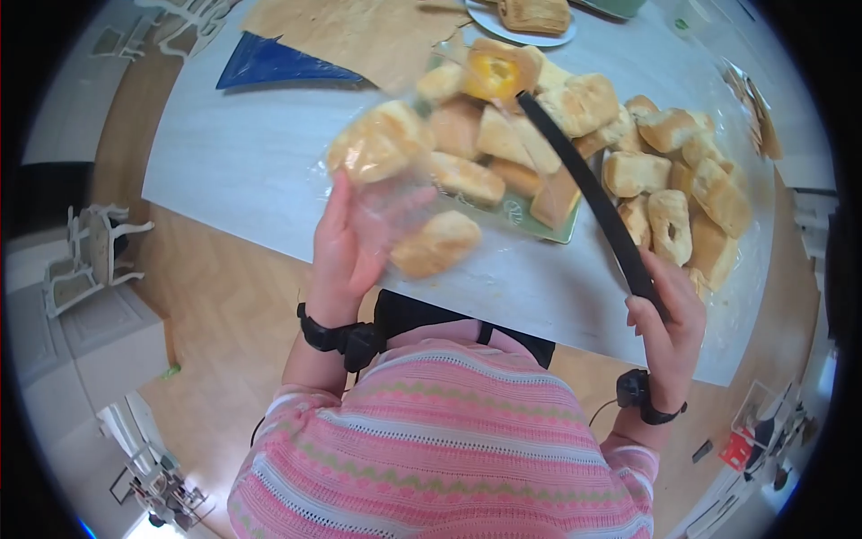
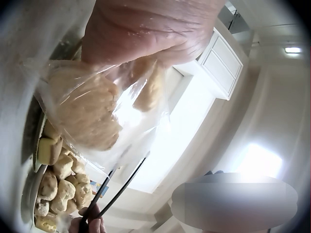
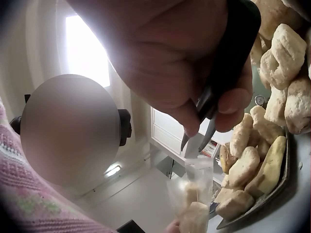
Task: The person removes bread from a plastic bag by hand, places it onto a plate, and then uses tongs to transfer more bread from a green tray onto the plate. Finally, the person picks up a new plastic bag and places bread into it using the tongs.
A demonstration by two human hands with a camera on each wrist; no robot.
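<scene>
Left hand [image 1: 346, 241] holds a clear bag [image 2: 146, 133], thumb and fingers closed on the film; a large piece of bread [image 1: 382, 139] inside, a smaller piece [image 1: 437, 244] lower down; bag hangs off the table surface, seen side-on from the left wrist. Right hand [image 1: 669, 307] grips black tongs [image 1: 590, 187], fingers curled round the arms; tong arms stand a little apart, with no bread visible between them; tips raised, over the green tray [image 1: 562, 230] in the head view.

Bread lies piled on the tray, a yellow-centred pastry [image 1: 492, 76] at its far side; a second heap of bread [image 1: 637, 173] to the right on the white table [image 1: 242, 171].

Risks, as judged: thin film could snag on the tong tips and tear, should they meet its edge; the bag hangs from one hand, so a loosened pinch could let it slump and spill; the pieces look bulky, so a sideways push could jam one at the mouth, whose opening I cannot make out; the tray pile is loose and uneven, so pulling a low piece could roll others over the rim; too hard a squeeze may crush soft crust.
</scene>
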